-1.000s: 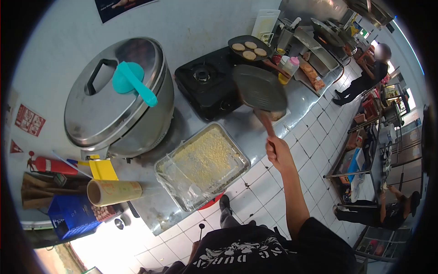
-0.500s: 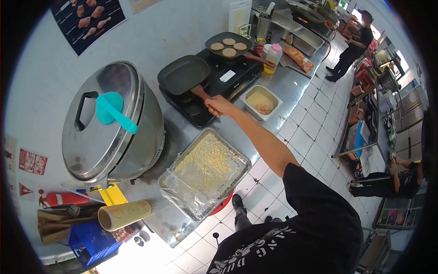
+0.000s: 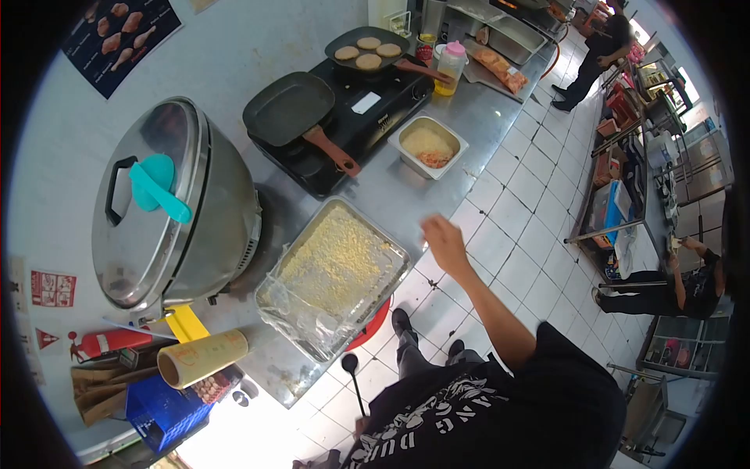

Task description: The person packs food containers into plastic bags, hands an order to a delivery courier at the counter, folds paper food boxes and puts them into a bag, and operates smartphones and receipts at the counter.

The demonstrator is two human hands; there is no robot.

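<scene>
My right hand [image 3: 443,242] is in the air off the front edge of the steel counter, smeared by motion, and nothing shows in it. My left hand [image 3: 362,425], low and partly hidden by my shirt, grips a black ladle [image 3: 351,364] by its thin handle, round head up. A dark square frying pan [image 3: 288,112] with a brown handle sits bare on the near burner of the black stove [image 3: 364,125]. On the far burner, a second pan [image 3: 340,42] holds several pale round patties [image 3: 368,61].
A metal tray [image 3: 403,262] of yellow crumbs, partly under plastic film, lies on the counter. Near the stove stand a small steel container [image 3: 426,160] and a pink-capped bottle [image 3: 449,69]. A large lidded cooker [image 3: 226,180] is at the left. Two people work at the right.
My right hand has let go of the near pan's handle and drawn back toward me. The black ladle has risen further into view with my left hand. The camera view has shifted.
</scene>
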